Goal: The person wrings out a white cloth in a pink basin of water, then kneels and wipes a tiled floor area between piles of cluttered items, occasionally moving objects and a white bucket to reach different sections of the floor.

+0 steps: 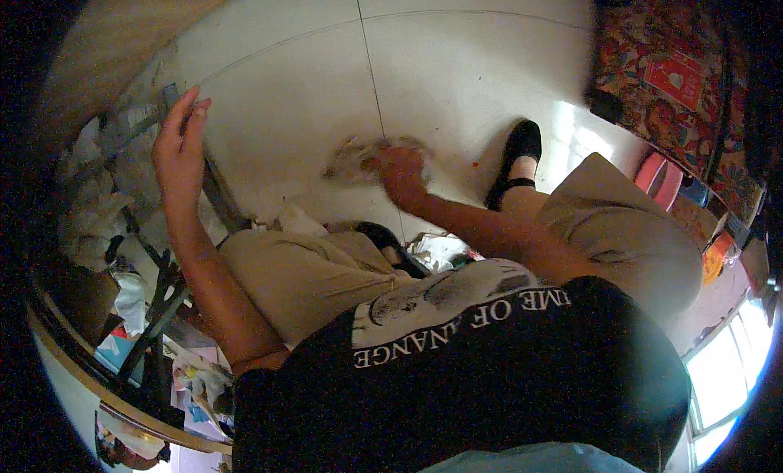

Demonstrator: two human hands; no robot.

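Note:
My right hand (404, 170) reaches down to the pale tiled floor (293, 87). It is blurred and pressed on a crumpled light cloth or wad of paper (352, 161) that lies against the tiles. My left hand (180, 146) is raised at the left, fingers bent and slightly apart, with nothing visible in it. Close behind its fingertips is the end of a grey bar (170, 92); whether they touch cannot be told. Between my legs, a crumpled white paper or wrapper (440, 251) lies by my black shoe (388, 243).
Dark crossed bars (160, 289) and piled plastic bags (98, 228) crowd the left side. At the upper right is a flower-patterned cover (660, 106), with a pink object (657, 179) below it. My other black shoe (520, 155) is planted on the floor. A bright window (728, 369) is at the lower right.

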